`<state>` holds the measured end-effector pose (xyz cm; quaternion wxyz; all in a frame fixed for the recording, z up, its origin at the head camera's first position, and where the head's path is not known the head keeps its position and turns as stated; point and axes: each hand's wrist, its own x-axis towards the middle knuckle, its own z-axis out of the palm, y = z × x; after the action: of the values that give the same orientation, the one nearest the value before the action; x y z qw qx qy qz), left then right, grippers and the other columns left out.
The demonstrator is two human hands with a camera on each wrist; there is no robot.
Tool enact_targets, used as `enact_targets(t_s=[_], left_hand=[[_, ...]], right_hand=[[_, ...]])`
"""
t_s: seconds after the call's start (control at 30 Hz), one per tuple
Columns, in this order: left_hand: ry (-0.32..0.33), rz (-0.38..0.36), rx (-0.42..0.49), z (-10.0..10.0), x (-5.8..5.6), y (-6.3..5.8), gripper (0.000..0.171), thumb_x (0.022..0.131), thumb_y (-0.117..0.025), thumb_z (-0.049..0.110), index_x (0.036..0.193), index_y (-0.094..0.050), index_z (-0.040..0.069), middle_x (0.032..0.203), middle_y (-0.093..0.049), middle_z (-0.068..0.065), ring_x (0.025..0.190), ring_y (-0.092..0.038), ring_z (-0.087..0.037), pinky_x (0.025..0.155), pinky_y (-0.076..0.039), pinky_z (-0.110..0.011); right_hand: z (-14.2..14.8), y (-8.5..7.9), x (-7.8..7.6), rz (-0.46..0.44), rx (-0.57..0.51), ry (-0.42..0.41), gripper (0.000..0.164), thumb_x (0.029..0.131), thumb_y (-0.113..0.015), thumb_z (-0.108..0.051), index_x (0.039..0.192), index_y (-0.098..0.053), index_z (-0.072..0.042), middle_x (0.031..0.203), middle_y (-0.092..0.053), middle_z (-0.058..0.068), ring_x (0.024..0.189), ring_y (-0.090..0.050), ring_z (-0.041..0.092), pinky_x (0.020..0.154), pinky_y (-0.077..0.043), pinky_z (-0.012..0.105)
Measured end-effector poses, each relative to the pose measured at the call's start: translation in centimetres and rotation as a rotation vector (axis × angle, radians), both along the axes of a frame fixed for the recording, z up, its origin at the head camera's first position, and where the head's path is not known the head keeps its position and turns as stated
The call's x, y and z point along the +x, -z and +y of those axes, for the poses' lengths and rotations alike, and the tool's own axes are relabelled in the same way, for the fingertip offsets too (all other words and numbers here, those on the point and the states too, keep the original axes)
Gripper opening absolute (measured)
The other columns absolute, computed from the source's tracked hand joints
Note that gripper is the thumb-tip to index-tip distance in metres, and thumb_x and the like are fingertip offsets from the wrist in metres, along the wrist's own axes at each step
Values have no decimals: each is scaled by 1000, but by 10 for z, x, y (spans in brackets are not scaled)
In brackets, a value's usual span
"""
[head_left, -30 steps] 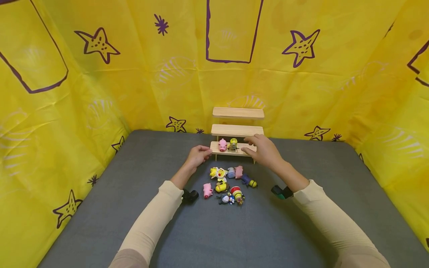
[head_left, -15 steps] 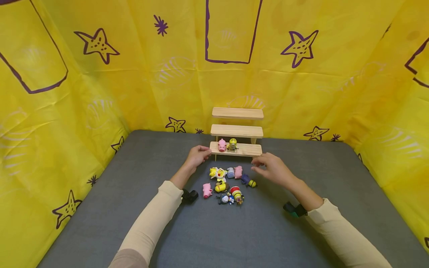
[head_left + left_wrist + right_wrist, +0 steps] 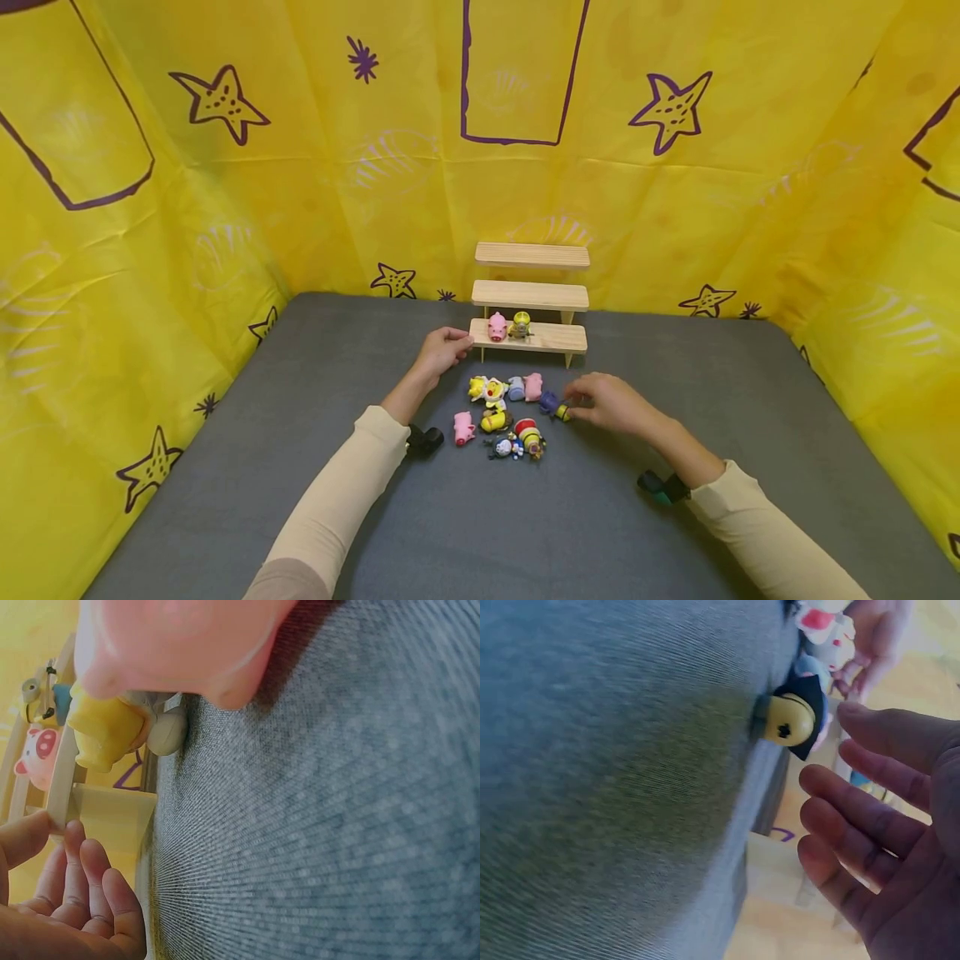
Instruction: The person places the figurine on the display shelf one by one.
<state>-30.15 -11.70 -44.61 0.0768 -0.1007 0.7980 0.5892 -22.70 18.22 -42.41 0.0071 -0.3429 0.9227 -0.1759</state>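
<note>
My left hand (image 3: 441, 352) pinches the left end of the lowest step of a three-tier wooden display stand (image 3: 558, 335), thumb and forefinger at the board's edge. On that step sit a pink pig figure (image 3: 497, 327) and a yellow Minion figure (image 3: 521, 325) side by side. Just right of the pile on the cloth, my right hand (image 3: 609, 403) hovers beside a Minion figure in dark blue (image 3: 553, 405). In the right wrist view its fingers are spread and relaxed, with nothing between them, and the figure's yellow head (image 3: 789, 721) is close to the thumb.
Several small figures lie on the grey cloth (image 3: 480, 525) before the stand: another pink pig (image 3: 464, 427), a yellow one (image 3: 496, 420), a red-and-yellow one (image 3: 529, 437), and a pale pink one (image 3: 533, 387). Yellow printed fabric (image 3: 420, 200) hangs around the back and sides.
My right hand has come away from the Minion on the lowest step and moved down and right to the dark blue figure. My left hand stays at the stand's end.
</note>
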Motion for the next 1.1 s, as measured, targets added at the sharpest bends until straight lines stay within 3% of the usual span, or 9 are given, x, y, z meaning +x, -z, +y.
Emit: enact_targets(t_s=[0.37,0.63,1.1], left_hand=[[0,4,0,0,0,-1,30,96,-62,24,120,-62,5,111,-67,-12,87,-59,-18,77,-47,-28],[-3,-4,-12,0,-1,0,30,96,-62,25,120,-62,6,111,-67,-12,89,-60,-20,80,-48,-30],[-4,-20,-15,1,0,-2,30,96,-62,26,119,-62,7,110,-67,-12,90,-61,-20,78,-47,-28]], right_hand=[[-2,12,5,-86,-26,30,28,82,-76,-14,107,-65,-8,80,-67,-2,72,-58,9,66,-49,30],[-9,14,4,-71,49,23,32,83,-77,-18,109,-62,-7,75,-58,-3,66,-48,8,60,-41,25],[-11,19,5,-71,37,66,27,84,-75,-17,107,-63,-7,73,-55,-4,65,-46,8,59,-39,24]])
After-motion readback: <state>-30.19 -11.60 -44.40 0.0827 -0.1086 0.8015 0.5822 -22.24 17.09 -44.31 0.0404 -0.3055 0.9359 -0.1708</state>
